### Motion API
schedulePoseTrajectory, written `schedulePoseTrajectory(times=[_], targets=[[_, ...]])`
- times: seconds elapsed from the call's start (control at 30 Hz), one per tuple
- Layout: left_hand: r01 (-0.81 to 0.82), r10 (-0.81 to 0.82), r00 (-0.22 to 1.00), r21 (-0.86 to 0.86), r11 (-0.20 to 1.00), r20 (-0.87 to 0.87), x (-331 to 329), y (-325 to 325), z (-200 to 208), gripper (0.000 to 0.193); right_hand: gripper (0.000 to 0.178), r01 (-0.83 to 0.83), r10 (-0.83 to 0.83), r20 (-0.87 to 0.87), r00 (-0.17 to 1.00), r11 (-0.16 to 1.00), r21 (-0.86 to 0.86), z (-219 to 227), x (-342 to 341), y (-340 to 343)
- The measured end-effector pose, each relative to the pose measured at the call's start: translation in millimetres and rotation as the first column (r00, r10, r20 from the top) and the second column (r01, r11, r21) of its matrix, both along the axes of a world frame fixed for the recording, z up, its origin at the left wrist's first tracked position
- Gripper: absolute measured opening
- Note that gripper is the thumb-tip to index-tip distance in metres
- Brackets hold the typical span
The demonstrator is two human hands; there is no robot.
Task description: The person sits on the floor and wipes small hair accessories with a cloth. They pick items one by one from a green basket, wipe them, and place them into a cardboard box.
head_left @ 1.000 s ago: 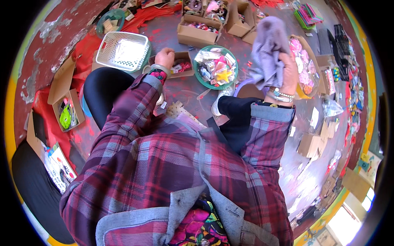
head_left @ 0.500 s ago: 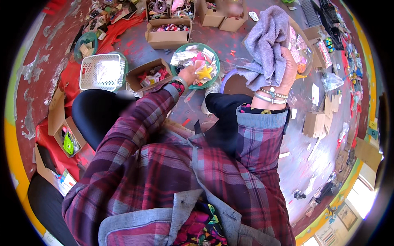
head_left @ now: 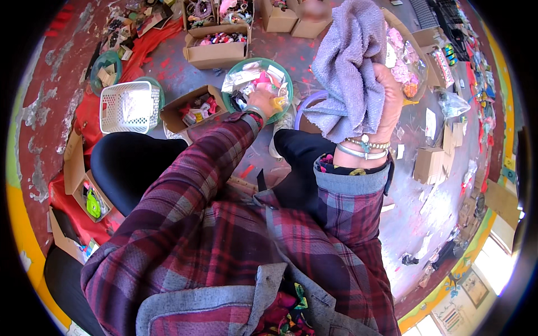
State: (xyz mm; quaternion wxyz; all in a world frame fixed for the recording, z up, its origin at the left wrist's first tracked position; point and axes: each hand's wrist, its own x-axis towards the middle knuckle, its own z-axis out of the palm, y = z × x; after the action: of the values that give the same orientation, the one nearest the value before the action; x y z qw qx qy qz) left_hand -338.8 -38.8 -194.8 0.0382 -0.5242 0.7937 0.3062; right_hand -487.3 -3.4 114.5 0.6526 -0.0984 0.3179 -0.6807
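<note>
Green basin [head_left: 290,91], trinkets [head_left: 262,79] inside, left hand [head_left: 261,102] among them

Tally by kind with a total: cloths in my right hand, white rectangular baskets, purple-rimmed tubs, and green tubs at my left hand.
Purplish-grey cloth, in the right hand: 1
White rectangular basket: 1
Purple-rimmed tub: 1
Green tub, at the left hand: 1
Total: 4

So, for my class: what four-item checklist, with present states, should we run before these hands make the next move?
1. Right hand holding the purple-grey towelling cloth: ok.
2. Left hand at the round green plastic basin of small packets: ok.
3. Left hand gripping an item: cannot tell; the contact is unclear.
4. Round purple-rimmed tub in full view: not ok; the cloth hides part.
</note>
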Motion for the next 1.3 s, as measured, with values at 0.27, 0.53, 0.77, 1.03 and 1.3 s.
schedulePoseTrajectory(times=[0.27, 0.53, 0.77, 1.03, 1.3], targets=[[0.03, -0.037, 0.957, -0.027, 0.999, -0.287, 17.7, 2.7, -7.2, 0.03, 0.027, -0.006, 0.007, -0.086, 0.996, 1.0, 0.007, -13.7, -8.7, -1.3], [0.177, 0.884, 0.115, 0.885, 0.431, -0.453, 51.1, -29.9, 104.8, 0.032, 0.031, 0.056, -0.052, -0.137, 0.989, 0.998, 0.03, -12.3, -0.9, -7.6], [0.504, 0.875, -0.124, 0.729, 0.462, -0.469, 107.5, -14.1, 214.1, 0.038, 0.033, 0.152, -0.177, -0.287, 0.942, 0.983, -0.107, 11.7, 45.2, -1.6], [0.054, 0.456, -0.143, 0.454, 0.89, -0.878, 135.6, 24.4, 278.5, 0.039, 0.026, -0.418, -0.277, -0.946, 0.17, 0.849, -0.323, 2.7, 149.5, 19.4], [-0.246, 0.01, 0.564, -0.156, 0.956, -0.826, 148.4, 55.2, 276.9, 0.035, 0.025, -0.403, -0.562, -0.737, -0.377, 0.815, -0.415, -5.8, 179.2, 14.0]])
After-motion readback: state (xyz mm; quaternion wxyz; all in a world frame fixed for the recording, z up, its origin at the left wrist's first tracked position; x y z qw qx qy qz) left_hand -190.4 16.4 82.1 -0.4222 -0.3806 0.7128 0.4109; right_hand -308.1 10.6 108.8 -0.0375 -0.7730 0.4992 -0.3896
